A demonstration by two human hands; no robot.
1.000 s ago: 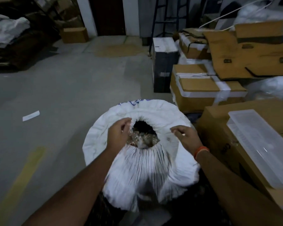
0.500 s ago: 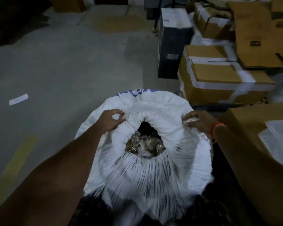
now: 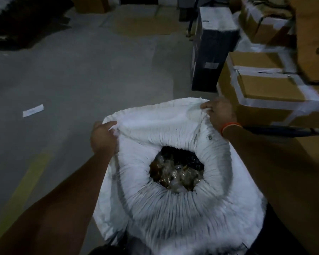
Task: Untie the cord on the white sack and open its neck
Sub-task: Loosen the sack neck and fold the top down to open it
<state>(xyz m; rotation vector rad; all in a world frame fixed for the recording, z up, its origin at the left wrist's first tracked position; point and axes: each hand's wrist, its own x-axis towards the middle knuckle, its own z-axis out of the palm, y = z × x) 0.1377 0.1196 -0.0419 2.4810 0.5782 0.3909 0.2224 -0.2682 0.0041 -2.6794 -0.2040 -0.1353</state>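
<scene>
1. The white sack (image 3: 173, 208) stands on the floor in the lower middle of the frame, close to the person. Its neck (image 3: 177, 168) is gathered into a pleated ring around a round hole, through which a dark, glinting, crumpled filling shows. I cannot make out a cord anywhere, so I judge the untying done and the opening step in hand.
2. The left hand (image 3: 103, 137), left of the sack's centre, is closed on a fold of the far rim. The right hand (image 3: 219, 113), higher and to the right, pinches the far corner of that same rim; an orange band (image 3: 230, 126) circles its wrist. The cloth between the two hands is pulled into a taut flap above the ring.
3. The next move, as I judge it, calls for drawing the rim outward and down so the pleats loosen and the hole widens. The woven cloth looks stiff, so an even pull from both sides seems wise.
4. The concrete floor (image 3: 81, 80) fills the left and centre, with a yellow painted stripe (image 3: 24, 183) at lower left and a white slip of paper (image 3: 33, 110) at mid left.
5. To the right, taped cardboard boxes (image 3: 269, 92) are stacked just beside the sack, with a dark upright carton (image 3: 210, 50) behind them. The room is dim, and the upper corners are too dark to read.
</scene>
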